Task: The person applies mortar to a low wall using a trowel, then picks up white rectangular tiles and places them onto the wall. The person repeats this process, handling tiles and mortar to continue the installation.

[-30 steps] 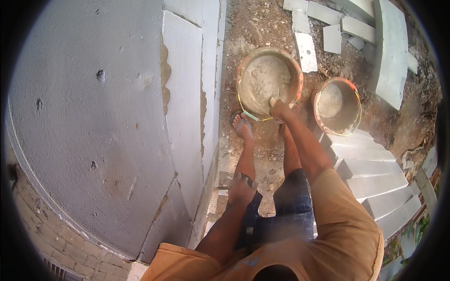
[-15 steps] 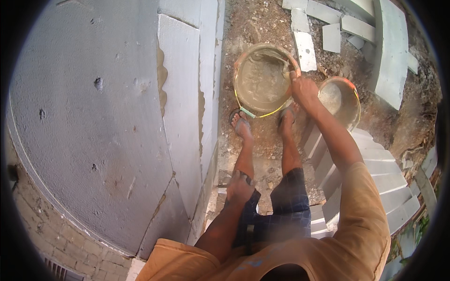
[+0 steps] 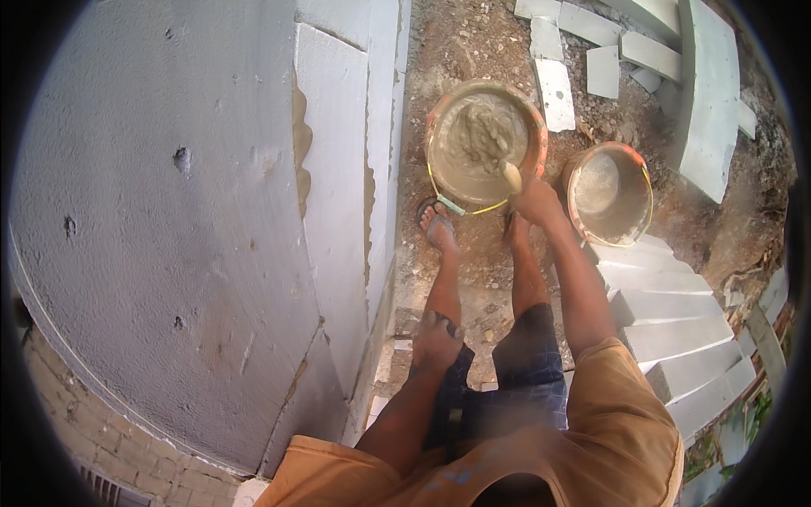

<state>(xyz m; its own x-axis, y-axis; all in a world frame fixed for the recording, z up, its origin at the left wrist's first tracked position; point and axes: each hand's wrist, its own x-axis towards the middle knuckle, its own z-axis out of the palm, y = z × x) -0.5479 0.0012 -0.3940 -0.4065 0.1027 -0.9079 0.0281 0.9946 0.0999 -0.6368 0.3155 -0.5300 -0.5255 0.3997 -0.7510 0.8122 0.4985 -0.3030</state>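
Observation:
My right hand [image 3: 536,203] is closed round the pale handle of a trowel [image 3: 512,176] at the near right rim of a bucket [image 3: 541,144]. The bucket holds wet grey-brown mortar [image 3: 486,135], heaped in the middle, and the trowel's blade is hidden in it. A yellow wire handle with a green grip [image 3: 450,204] hangs down on the bucket's near side. My left hand [image 3: 438,342] is bent over my left knee, its fingers curled round it; no tool shows there.
To the left rises a grey block wall [image 3: 177,253] with mortar squeezed from its joints. A second bucket [image 3: 610,194] stands on the right, beside stacked pale blocks [image 3: 676,325]. Loose block pieces [image 3: 553,93] lie on the gravelly ground. My feet stand close to the mortar bucket.
My right hand has moved from the bucket's right rim toward me and slightly left, with the trowel's handle now showing. The mortar is now heaped up in the middle. My left hand has stayed on the knee.

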